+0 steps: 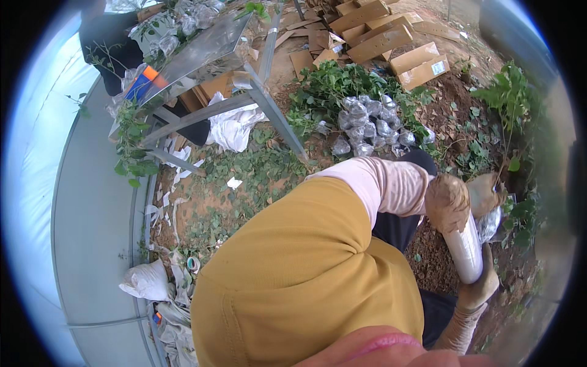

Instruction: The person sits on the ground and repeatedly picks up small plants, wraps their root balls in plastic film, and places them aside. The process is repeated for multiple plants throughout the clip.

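Observation:
My left hand (447, 202), in a soil-stained glove, grips the upper end of a roll of clear plastic film (465, 254). My right hand (479, 284), also gloved, is cupped around the roll's lower end. Just beyond the roll is a shiny film-wrapped bundle (490, 225), partly hidden by the roll and my hands. A brown, earth-coloured form (486, 195) sits above that bundle beside my left hand; I cannot tell if it is a glove or a soil clump. Leafy plants (525, 215) stand close to the bundle.
Several film-wrapped bundles (367, 121) lie by a heap of leafy stems (339, 87). Cardboard boxes (373, 34) are piled behind. A metal-framed table (202, 55) stands upper left, with a person in dark clothing (110, 50) beside it. A white sack (146, 280) lies lower left.

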